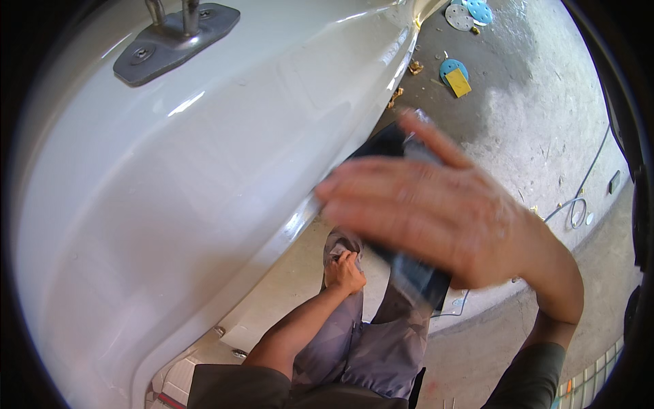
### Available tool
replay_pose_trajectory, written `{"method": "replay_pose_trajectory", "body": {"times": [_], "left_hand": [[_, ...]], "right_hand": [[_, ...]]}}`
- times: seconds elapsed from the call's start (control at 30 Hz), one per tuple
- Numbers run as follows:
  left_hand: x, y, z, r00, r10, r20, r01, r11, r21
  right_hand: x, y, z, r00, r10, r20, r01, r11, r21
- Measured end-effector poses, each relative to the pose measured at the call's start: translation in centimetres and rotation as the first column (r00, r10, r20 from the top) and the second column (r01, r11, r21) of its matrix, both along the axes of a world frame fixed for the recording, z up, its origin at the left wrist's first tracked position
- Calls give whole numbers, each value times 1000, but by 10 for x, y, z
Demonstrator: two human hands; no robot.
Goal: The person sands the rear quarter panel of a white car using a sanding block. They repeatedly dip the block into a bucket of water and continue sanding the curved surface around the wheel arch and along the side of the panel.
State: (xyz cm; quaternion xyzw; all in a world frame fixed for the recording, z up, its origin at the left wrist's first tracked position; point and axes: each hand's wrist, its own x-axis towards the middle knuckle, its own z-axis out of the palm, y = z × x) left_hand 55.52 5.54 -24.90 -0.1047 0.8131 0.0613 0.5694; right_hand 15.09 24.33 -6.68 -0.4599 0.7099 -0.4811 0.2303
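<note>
A glossy white moulded body panel (170,204) fills the left side. My right hand (422,218) is motion-blurred at the panel's outer edge, fingers stretched out flat and thumb apart, over a dark, partly hidden object (388,143) that has a shiny, bluish lower part. I cannot make out exactly what that object is. Below, my left hand (346,271) rests by my knee, its fingers curled on crumpled greyish cloth (337,242), which may be a rag or my trouser fabric.
A metal mounting plate (176,48) with posts is on the panel. On the concrete floor (531,102) lie round sanding discs (460,16), a yellow square (458,82), brown scraps (415,67) and a grey hose (578,213). A grid-like edge (599,375) shows at lower right.
</note>
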Motion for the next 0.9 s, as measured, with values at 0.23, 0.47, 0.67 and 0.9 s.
{"method": "replay_pose_trajectory", "body": {"times": [0.23,0.47,0.67,0.9], "left_hand": [[-10,3,-9,979,141,145,-133,989,-63],[-20,3,1,984,143,108,-143,990,-7],[-10,1,-7,975,157,157,-163,986,27],[-12,-1,4,963,215,163,-231,969,88]], "right_hand": [[1,0,-15,997,11,-82,-17,997,-69],[13,-6,-8,999,-6,-35,2,994,-111],[19,-12,6,981,-169,97,174,984,-44],[22,-21,17,986,-166,17,166,985,-42]]}}
